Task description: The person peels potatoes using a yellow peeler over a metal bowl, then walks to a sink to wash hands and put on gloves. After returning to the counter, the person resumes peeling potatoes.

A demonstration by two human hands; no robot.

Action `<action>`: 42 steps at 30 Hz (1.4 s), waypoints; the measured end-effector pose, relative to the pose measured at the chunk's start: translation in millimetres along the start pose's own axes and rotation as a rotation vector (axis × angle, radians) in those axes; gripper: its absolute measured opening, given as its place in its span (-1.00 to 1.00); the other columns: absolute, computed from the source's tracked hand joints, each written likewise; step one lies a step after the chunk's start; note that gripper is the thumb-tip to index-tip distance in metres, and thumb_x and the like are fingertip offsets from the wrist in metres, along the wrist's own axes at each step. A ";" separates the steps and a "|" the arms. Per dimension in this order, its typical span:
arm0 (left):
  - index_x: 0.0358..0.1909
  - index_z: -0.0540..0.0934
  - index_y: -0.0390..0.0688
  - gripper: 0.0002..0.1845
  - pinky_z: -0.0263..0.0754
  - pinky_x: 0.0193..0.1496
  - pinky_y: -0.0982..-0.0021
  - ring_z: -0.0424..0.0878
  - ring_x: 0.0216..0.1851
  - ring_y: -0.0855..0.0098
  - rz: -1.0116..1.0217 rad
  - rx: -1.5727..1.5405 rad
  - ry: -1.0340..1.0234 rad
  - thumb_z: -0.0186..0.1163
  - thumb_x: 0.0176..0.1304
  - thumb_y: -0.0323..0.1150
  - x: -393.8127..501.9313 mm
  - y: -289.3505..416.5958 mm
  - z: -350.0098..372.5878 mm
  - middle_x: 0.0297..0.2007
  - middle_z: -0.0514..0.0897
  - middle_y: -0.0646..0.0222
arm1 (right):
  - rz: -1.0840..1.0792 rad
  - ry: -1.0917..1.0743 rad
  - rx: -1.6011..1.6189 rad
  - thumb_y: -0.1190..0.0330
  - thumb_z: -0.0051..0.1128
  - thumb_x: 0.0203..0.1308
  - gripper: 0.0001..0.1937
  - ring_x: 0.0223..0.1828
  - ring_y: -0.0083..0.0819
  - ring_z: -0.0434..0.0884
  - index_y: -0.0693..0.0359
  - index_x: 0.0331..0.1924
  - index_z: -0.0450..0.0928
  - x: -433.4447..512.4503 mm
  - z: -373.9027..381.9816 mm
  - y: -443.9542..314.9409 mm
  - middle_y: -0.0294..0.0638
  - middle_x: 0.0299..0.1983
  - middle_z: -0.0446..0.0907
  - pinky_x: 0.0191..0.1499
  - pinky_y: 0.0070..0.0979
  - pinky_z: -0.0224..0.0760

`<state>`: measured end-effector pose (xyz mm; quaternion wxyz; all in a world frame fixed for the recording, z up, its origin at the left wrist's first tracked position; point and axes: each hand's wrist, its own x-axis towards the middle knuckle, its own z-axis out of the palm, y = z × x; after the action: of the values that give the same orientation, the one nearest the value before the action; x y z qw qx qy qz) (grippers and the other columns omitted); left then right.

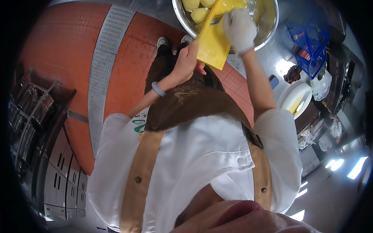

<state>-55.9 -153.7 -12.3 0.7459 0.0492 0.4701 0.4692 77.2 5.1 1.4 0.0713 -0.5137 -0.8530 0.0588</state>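
Note:
My left hand (pixel 186 62), bare and with a pale bangle on its wrist, grips the lower end of a yellow plastic mandoline slicer (pixel 212 51). The slicer slants up over a metal basin (pixel 272 32). My right hand (pixel 240 30), in a white knit glove, is curled over the slicer near its blade and looks blurred. Whatever lies under its palm is hidden. Several peeled potatoes (pixel 200 15) sit in the basin, left of the slicer. Pale, wet-looking matter, partly blurred, shows on the basin's right side.
The basin stands on a metal counter (pixel 263 62). Farther right are blue plastic baskets (pixel 311 43), a phone (pixel 273 81), and a white board (pixel 300 91) with a knife (pixel 303 102) on it. A metal rack (pixel 32 102) with pans is at left. Another person (pixel 335 128) appears far right.

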 end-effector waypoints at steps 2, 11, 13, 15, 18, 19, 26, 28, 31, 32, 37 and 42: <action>-0.17 0.47 -0.29 -0.53 0.53 -0.65 0.47 0.41 -0.67 0.59 0.015 -0.010 -0.011 -0.16 0.53 -0.03 -1.0 0.3 0.3 -0.52 0.51 0.37 | 0.026 0.017 -0.096 0.18 0.02 0.25 -0.69 -0.32 0.04 0.62 0.27 -0.43 0.59 54.3 26.9 33.7 0.06 -0.38 0.59 -0.25 -0.12 0.49; -0.17 0.47 -0.30 -0.53 0.59 -0.62 0.45 0.43 -0.67 0.60 0.058 -0.059 -0.003 -0.16 0.53 -0.03 -3.6 -5.3 3.3 -0.53 0.52 0.36 | 0.081 -0.030 -0.023 0.20 0.04 0.23 -0.69 -0.32 0.07 0.62 0.29 -0.46 0.57 44.4 15.5 31.7 0.07 -0.39 0.60 -0.23 -0.08 0.49; -0.16 0.47 -0.30 -0.53 0.60 -0.61 0.44 0.44 -0.67 0.59 0.028 -0.054 -0.016 -0.15 0.53 -0.03 -3.2 -6.6 1.6 -0.53 0.52 0.36 | -0.015 -0.009 0.082 0.19 0.06 0.22 -0.69 -0.30 0.07 0.62 0.29 -0.45 0.58 18.9 6.5 15.3 0.08 -0.38 0.62 -0.21 -0.10 0.49; -0.16 0.47 -0.30 -0.53 0.60 -0.62 0.44 0.44 -0.67 0.59 0.024 -0.066 -0.028 -0.15 0.53 -0.03 -2.7 -6.7 0.5 -0.53 0.52 0.36 | 0.006 0.013 0.195 0.18 0.08 0.20 -0.69 -0.28 0.05 0.63 0.29 -0.43 0.60 6.7 -0.3 11.8 0.09 -0.35 0.63 -0.18 -0.14 0.49; -0.17 0.47 -0.31 -0.53 0.60 -0.62 0.43 0.44 -0.67 0.59 0.014 -0.070 -0.022 -0.15 0.52 -0.03 -0.5 -4.8 -0.1 -0.54 0.52 0.36 | 0.220 0.054 0.383 0.17 0.09 0.18 -0.68 -0.28 -0.01 0.65 0.31 -0.34 0.66 15.1 -3.2 27.5 0.07 -0.34 0.65 -0.17 -0.25 0.49; -0.17 0.47 -0.31 -0.53 0.60 -0.62 0.43 0.44 -0.67 0.59 0.000 -0.074 -0.010 -0.14 0.52 -0.04 -1.0 -4.3 0.0 -0.54 0.52 0.36 | 0.122 0.080 0.294 0.17 0.10 0.17 -0.67 -0.30 -0.02 0.66 0.32 -0.33 0.66 22.6 -3.0 35.7 0.06 -0.36 0.65 -0.20 -0.25 0.50; -0.17 0.47 -0.32 -0.53 0.59 -0.64 0.44 0.43 -0.69 0.59 0.029 -0.049 0.006 -0.14 0.52 -0.05 -2.7 -3.7 2.0 -0.55 0.52 0.36 | 0.248 -0.210 0.317 0.09 0.12 0.13 -0.60 -0.23 0.02 0.65 0.33 -0.30 0.67 45.2 1.8 50.9 0.11 -0.27 0.66 -0.18 -0.24 0.50; -0.18 0.46 -0.33 -0.54 0.58 -0.65 0.44 0.43 -0.70 0.58 0.037 -0.058 0.014 -0.14 0.52 -0.05 -2.8 -5.3 3.1 -0.56 0.51 0.36 | 0.071 -0.106 0.200 0.09 0.12 0.13 -0.61 -0.22 0.03 0.64 0.33 -0.31 0.66 40.9 2.4 44.3 0.12 -0.25 0.64 -0.18 -0.24 0.50; -0.19 0.46 -0.29 -0.53 0.54 -0.67 0.45 0.39 -0.69 0.58 0.046 -0.065 0.013 -0.18 0.53 -0.03 -3.1 -7.0 5.0 -0.54 0.48 0.36 | 0.167 -0.136 0.337 0.26 0.11 0.14 -0.77 -0.23 0.02 0.65 0.28 -0.33 0.61 34.9 2.8 39.4 0.13 -0.31 0.65 -0.17 -0.20 0.49; -0.18 0.46 -0.31 -0.53 0.55 -0.67 0.44 0.40 -0.71 0.58 0.045 -0.064 0.025 -0.17 0.53 -0.04 -3.5 -7.1 5.4 -0.55 0.49 0.36 | 0.164 -0.091 0.344 0.28 0.12 0.13 -0.79 -0.25 0.01 0.65 0.28 -0.34 0.61 33.6 2.7 39.5 0.12 -0.32 0.65 -0.19 -0.21 0.49; -0.14 0.46 -0.34 -0.54 0.57 -0.68 0.42 0.41 -0.75 0.57 0.015 -0.083 0.052 -0.14 0.52 -0.07 -5.2 -6.4 7.1 -0.56 0.52 0.33 | -0.012 -0.061 0.052 0.11 0.12 0.15 -0.63 -0.24 0.03 0.64 0.31 -0.34 0.66 17.9 -0.1 31.3 0.10 -0.29 0.63 -0.19 -0.24 0.51; -0.11 0.47 -0.35 -0.54 0.58 -0.67 0.42 0.44 -0.72 0.57 0.016 -0.078 0.042 -0.14 0.52 -0.07 -2.1 -4.2 4.6 -0.54 0.53 0.32 | -0.073 -0.084 0.220 0.21 0.18 0.10 -0.78 -0.27 -0.02 0.63 0.21 -0.38 0.64 -21.0 -8.3 -6.2 0.01 -0.23 0.61 -0.21 -0.18 0.53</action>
<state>-50.0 -155.9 -10.5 0.7335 0.0142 0.4664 0.4943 83.0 -16.2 9.3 0.0935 -0.4684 -0.8618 0.1708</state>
